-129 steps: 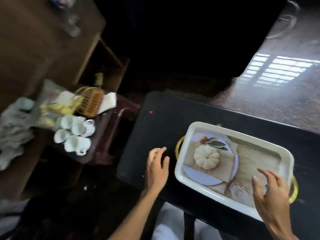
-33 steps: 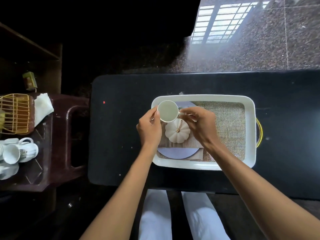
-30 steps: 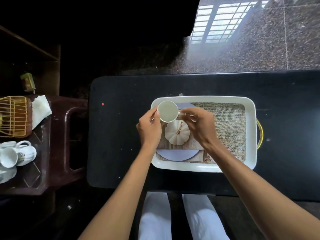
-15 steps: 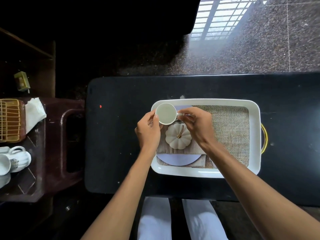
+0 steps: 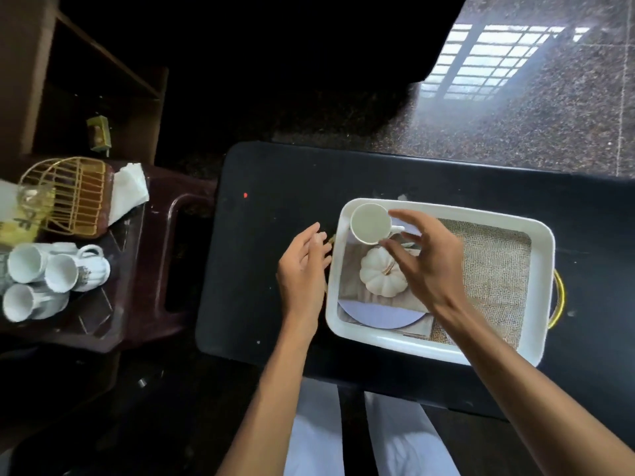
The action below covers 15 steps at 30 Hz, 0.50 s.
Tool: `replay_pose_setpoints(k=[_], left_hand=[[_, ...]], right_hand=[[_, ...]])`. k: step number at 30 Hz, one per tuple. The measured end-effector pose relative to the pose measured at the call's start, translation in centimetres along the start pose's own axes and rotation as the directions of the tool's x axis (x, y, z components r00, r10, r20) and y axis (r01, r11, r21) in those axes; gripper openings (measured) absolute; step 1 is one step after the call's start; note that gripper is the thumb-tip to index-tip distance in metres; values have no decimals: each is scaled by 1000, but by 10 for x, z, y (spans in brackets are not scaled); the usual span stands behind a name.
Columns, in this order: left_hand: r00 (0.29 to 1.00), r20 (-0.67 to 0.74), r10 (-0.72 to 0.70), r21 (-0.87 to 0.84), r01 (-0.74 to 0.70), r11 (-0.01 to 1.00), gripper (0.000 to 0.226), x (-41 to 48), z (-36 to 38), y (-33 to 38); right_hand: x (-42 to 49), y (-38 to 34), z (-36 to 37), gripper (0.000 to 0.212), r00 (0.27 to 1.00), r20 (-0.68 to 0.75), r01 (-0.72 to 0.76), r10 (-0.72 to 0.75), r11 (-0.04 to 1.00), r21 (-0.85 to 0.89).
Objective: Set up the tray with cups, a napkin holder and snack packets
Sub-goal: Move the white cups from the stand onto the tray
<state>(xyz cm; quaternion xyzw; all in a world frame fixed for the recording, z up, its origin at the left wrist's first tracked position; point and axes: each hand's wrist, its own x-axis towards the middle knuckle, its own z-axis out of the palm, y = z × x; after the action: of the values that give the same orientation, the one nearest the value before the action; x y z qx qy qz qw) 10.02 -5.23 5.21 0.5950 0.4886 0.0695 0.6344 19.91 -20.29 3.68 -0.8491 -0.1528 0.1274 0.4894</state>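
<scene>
A white tray [image 5: 543, 276] with a printed pumpkin picture lies on the black table [image 5: 275, 176]. One white cup [image 5: 369, 223] stands upright in the tray's far left corner, handle to the right. My right hand [image 5: 426, 266] hovers just above and right of it, fingers spread, holding nothing. My left hand [image 5: 304, 274] is open over the table beside the tray's left edge. Three more white cups [image 5: 51, 274] lie on their sides on the side stool. A gold wire napkin holder [image 5: 74, 197] and yellow snack packets [image 5: 17, 223] sit there too.
The dark brown stool [image 5: 151, 269] stands left of the table, with a white napkin [image 5: 129, 192] by the holder. A wooden shelf [image 5: 41, 84] rises behind it. Speckled floor [image 5: 515, 125] lies beyond the table. My legs show below the table's near edge.
Both hands have let go of the cup, which now stands in the tray's far left corner. My left hand has drawn back off the tray; my right hand has lifted and opened.
</scene>
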Motion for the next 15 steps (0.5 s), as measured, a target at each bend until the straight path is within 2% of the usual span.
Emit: replay_pose_setpoints(k=[5, 8, 12, 15], left_hand=[[989, -128, 74, -49, -81, 996, 23, -18, -81, 8], [964, -249, 90, -59, -108, 992, 24, -24, -148, 12], [878, -466, 108, -55, -151, 987, 22, -34, -251, 17], [802, -595, 55, -94, -138, 986, 21, -33, -318, 12]], right_hand=[[-15, -50, 29, 43, 993, 119, 11, -20, 997, 74], [-23, -77, 59, 42, 978, 204, 22, -34, 998, 63], [-33, -122, 118, 41, 942, 333, 4, -40, 994, 108], [-43, -154, 166, 38, 903, 424, 19, -68, 993, 119]])
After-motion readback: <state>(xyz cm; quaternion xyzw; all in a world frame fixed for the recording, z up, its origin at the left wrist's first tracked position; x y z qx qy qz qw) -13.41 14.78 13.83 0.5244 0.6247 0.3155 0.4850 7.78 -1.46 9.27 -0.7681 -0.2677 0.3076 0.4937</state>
